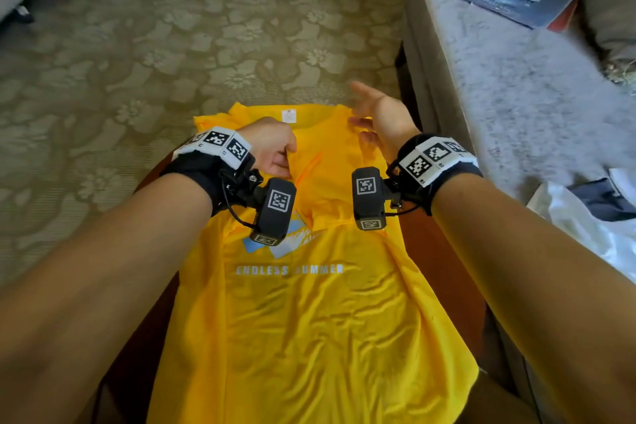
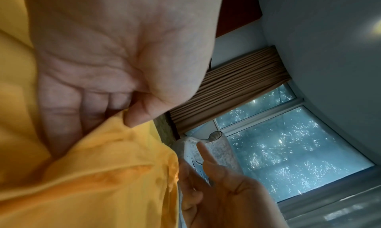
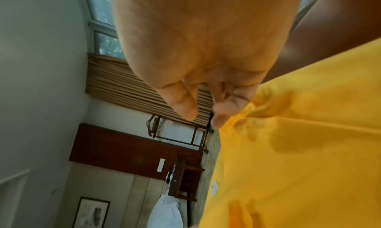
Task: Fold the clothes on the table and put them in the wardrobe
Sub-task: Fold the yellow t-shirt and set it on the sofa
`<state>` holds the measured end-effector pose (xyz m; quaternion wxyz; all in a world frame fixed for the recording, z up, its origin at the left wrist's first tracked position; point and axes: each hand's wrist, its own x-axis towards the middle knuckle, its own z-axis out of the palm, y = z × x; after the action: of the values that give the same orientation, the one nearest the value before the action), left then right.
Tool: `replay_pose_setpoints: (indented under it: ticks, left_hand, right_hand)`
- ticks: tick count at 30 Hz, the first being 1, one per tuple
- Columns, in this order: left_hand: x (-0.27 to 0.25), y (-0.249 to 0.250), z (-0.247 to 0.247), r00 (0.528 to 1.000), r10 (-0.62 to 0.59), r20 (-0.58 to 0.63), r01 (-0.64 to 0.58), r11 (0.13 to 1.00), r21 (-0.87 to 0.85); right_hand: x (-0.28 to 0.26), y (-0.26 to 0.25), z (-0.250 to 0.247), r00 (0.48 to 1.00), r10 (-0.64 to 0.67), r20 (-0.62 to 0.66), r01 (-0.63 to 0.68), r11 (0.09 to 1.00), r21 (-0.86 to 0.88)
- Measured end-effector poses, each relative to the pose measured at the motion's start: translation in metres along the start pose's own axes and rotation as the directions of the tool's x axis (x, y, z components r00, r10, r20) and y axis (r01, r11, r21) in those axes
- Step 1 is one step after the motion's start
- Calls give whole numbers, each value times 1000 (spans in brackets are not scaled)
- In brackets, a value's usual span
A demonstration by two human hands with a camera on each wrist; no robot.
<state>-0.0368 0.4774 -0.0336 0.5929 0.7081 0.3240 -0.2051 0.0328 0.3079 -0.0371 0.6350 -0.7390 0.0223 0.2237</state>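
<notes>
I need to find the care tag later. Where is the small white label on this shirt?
Start at the dark wooden table with the yellow T-shirt spread over it. Follow the shirt to its far edge, beyond both hands. The white label lies there, the only white patch on plain yellow cloth.

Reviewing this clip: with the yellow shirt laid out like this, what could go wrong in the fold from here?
1. Only the left hand pinches the yellow T-shirt; the right hand is open above it, so a one-sided pull could skew it.
2. The hem hangs over the near edge of the table and may slide.
3. Wrinkles could get folded in.
</notes>
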Motion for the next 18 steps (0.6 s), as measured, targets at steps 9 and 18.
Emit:
replay_pose_setpoints:
  ticks: [9, 18]
  left_hand:
    - [-2, -1, -1, 998, -64, 13, 63, 998, 13]
    - [5, 0, 16, 988, 56, -141, -1, 933, 361]
  right_hand:
    - [3, 33, -10, 893, -11, -450, 90, 984, 156]
    - [5, 28, -7, 966, 76, -245, -142, 953, -266]
